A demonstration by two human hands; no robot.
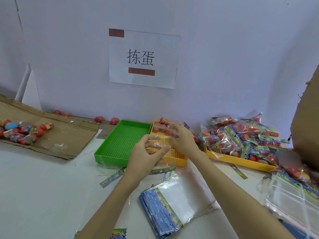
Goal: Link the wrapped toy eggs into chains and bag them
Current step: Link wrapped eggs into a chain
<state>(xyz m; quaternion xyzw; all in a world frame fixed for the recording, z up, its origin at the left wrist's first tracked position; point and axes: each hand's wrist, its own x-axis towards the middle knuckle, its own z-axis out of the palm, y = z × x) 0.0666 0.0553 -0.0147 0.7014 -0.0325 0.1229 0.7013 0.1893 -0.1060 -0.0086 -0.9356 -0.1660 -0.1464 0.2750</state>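
Observation:
Both hands hold one clear plastic bag above the yellow tray. My left hand pinches its near edge between thumb and fingers. My right hand grips the far side, where several red wrapped eggs show through the film. A stack of empty bags with colourful header cards lies on the white table below my forearms. Filled bags of eggs are heaped on a second yellow tray to the right.
An empty green tray stands left of the yellow one. Loose wrapped eggs lie on flattened cardboard at the far left. More clear bags lie at the right, below a cardboard box.

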